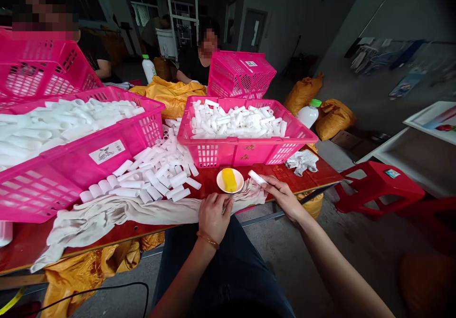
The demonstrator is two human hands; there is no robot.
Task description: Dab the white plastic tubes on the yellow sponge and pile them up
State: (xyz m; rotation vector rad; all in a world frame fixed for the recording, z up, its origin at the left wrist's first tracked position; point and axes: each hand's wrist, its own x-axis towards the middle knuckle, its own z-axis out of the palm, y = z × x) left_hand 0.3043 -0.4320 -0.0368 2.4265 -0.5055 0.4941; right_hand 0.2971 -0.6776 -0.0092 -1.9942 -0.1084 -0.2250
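Note:
My right hand (281, 197) pinches a short white tube (257, 177) by one end, just right of a small white dish (221, 183). That dish carries a yellow bar of soap or wax (229, 180). My left hand (213, 218) is closed at the table's front, next to the dish, with a thin dark sliver showing at the fingertips; I cannot tell what it is. A loose heap of white tubes (156, 171) lies left of my hands. A crumpled off-white cloth (107, 211) runs along the table edge beneath both hands.
Pink plastic crates (245, 154) full of white tubes stand on the red table (213, 178). Another pink crate (242, 73) is stacked behind them. Seated co-workers (197, 66) are across the table. A red stool (381, 185) stands to the right, and yellow sacks (302, 95) lie on the floor.

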